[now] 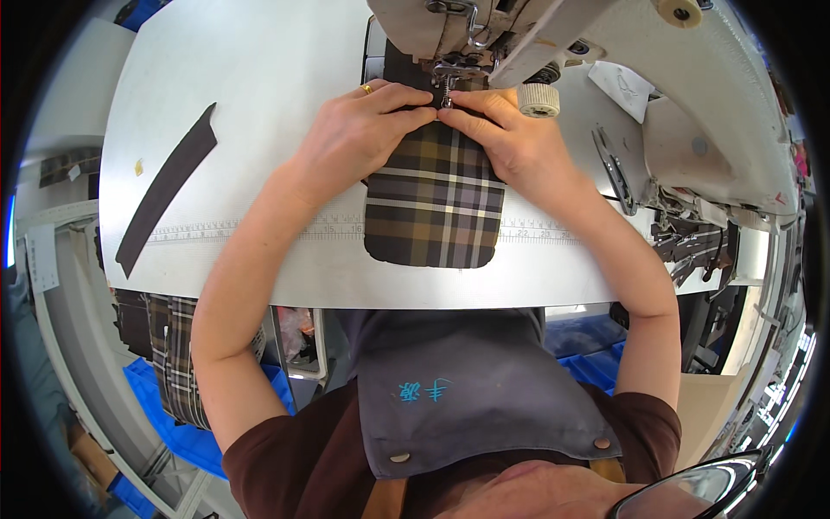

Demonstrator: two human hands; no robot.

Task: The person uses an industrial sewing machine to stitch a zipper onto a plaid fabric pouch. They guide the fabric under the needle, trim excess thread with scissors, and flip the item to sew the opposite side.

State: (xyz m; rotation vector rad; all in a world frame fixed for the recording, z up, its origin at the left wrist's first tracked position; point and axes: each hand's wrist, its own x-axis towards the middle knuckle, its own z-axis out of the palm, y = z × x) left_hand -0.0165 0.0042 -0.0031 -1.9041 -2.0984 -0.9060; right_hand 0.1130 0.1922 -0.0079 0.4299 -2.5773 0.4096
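A plaid fabric piece [432, 203] in brown, black and cream, with rounded near corners, lies flat under the sewing machine's needle area. My left hand [359, 125], a ring on one finger, presses its far left part; thumb and fingertips pinch together left of the presser foot [448, 91]. From the other side my right hand [514, 138] grips the fabric, thumb and forefinger meeting just at the foot. Both sets of fingertips nearly touch each other. Dark cloth [402, 65] lies beyond my left fingers, partly hidden by the machine.
The sewing machine [709, 104] arches over the right side. Thread snips [614, 169] lie right of my right forearm, near a white paper scrap [621, 89]. A curved dark fabric strip [169, 190] rests at left. Plaid cloth [177, 346] hangs over a blue bin [186, 441] below the table.
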